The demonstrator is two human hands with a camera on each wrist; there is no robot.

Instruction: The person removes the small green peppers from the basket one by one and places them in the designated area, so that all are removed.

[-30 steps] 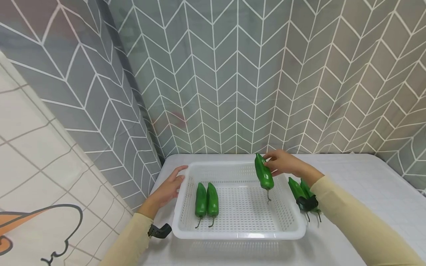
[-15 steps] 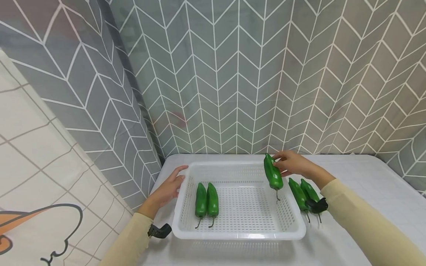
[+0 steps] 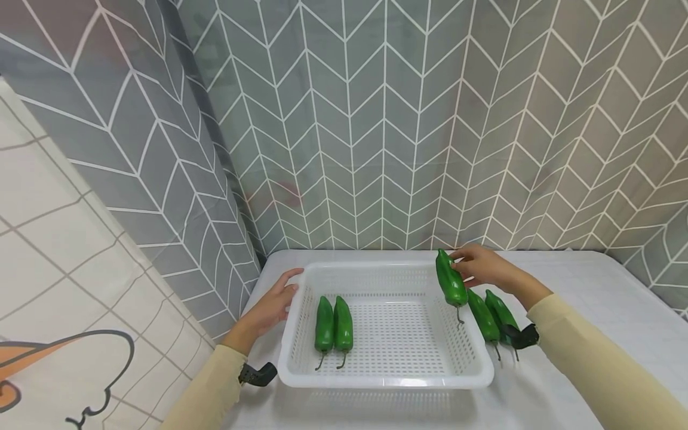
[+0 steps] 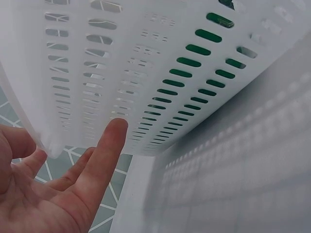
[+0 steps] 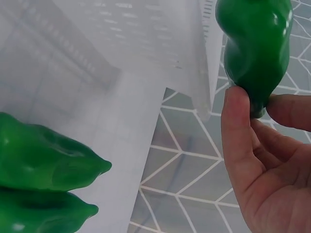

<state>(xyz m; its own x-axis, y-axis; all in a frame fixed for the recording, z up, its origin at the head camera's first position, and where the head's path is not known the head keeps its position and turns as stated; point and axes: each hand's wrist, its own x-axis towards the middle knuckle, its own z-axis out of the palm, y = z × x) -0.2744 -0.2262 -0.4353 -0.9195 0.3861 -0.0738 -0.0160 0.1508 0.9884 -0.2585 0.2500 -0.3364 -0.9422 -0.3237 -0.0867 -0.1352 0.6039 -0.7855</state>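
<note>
My right hand (image 3: 480, 264) pinches a glossy green chili pepper (image 3: 451, 278) between thumb and fingers, over the right rim of a white perforated plastic basket (image 3: 387, 380). Its stem hangs toward me; in the right wrist view the fingers hold the held pepper (image 5: 257, 43) near its pointed tip. Two more green peppers (image 3: 325, 325) lie side by side inside the basket, at its left. My left hand (image 3: 271, 307) is at the basket's left side, and in the left wrist view a straight finger (image 4: 108, 150) touches the slotted outer wall (image 4: 141, 87).
Two other green peppers (image 3: 484, 316) lie on the white table (image 3: 580, 298) just right of the basket, partly under my right forearm. A grey curtain with white zigzag lines (image 3: 376, 131) hangs behind the table, and a white tile-patterned cloth (image 3: 48, 239) hangs at the left.
My right hand has carried the pepper rightward, from above the basket's interior to its right rim. The left hand and the basket have stayed in place.
</note>
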